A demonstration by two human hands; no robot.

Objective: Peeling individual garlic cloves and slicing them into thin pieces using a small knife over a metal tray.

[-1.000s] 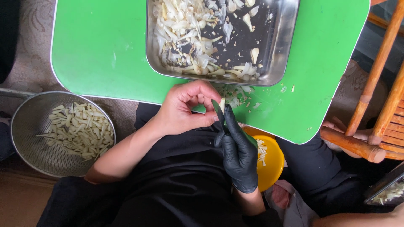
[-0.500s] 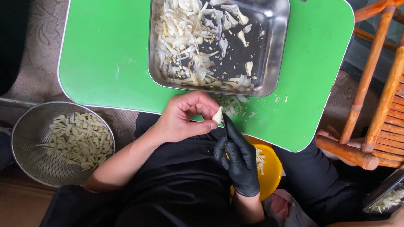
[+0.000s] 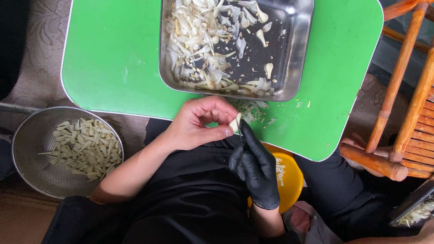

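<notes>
My bare left hand (image 3: 196, 124) pinches a small pale garlic clove (image 3: 235, 122) between thumb and fingers, just at the near edge of the green table (image 3: 113, 58). My right hand (image 3: 255, 165), in a black glove, sits right below it and holds a thin dark knife blade (image 3: 241, 133) against the clove. A steel tray (image 3: 296, 54) on the table holds a heap of garlic cloves and skins (image 3: 203, 40). Loose peel scraps (image 3: 255, 110) lie on the table behind my hands.
A round metal strainer (image 3: 27, 135) with several peeled pale pieces (image 3: 83, 149) stands on the floor at the left. A yellow bowl (image 3: 294, 180) rests by my lap. A wooden chair frame (image 3: 398, 104) stands at the right, with another container (image 3: 418, 210) below it.
The view has shifted a little. My left hand has turned the clove slightly, and the gloved right hand stays close under it with the blade.
</notes>
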